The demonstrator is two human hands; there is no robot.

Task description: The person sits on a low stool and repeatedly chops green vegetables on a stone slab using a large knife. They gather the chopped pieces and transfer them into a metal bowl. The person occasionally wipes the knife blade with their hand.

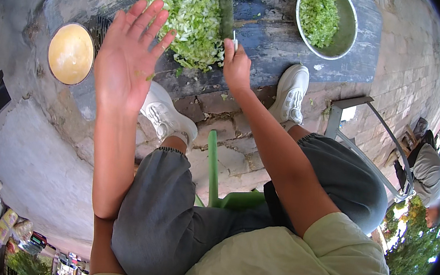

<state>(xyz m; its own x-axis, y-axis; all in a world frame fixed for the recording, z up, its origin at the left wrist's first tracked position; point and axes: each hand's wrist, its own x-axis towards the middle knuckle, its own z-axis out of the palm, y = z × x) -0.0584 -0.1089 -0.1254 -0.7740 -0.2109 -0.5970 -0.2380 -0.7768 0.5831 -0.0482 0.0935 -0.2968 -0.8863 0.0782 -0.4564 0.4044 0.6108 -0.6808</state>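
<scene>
A broad heap of chopped leafy greens (193,21), pale and bright green, lies on a weathered dark wooden board (265,47). My right hand (238,67) grips the handle of a knife at the heap's right edge. Its broad blade (224,4) points away from me, smeared with green, and its far end is cut off by the picture's top. My left hand (131,55) is raised with the palm up and fingers spread, holding nothing. Bits of green stick to that palm. It covers part of the heap's left side.
A metal bowl (344,41) with more chopped greens stands at the board's right. To the left is a round bowl (71,54) with a yellowish inside. My white shoes (293,88) border the board. A metal frame (335,119) and a bent-over person (430,173) are farther right.
</scene>
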